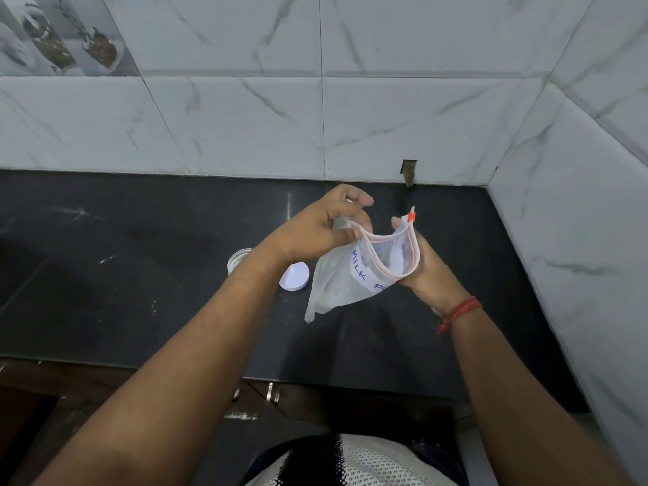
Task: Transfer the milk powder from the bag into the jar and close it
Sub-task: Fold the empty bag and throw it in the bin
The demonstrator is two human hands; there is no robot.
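I hold a clear zip bag (pixel 342 282) labelled "MILK" in blue above the black counter. Its red-edged mouth gapes open toward me, with a red slider at the far right end. My left hand (pixel 328 224) pinches the near-left lip of the mouth. My right hand (pixel 426 266) grips the right side of the bag from behind. The open clear jar (pixel 239 260) stands on the counter to the left, partly hidden by my left forearm. Its white lid (pixel 295 276) lies beside it, under the bag's left edge.
The black stone counter (pixel 140 275) meets white marble-tiled walls at the back and on the right (pixel 578 240). A small notch in the back wall (pixel 409 171) sits behind my hands. Cabinet handles (pixel 270 392) show below the counter's front edge.
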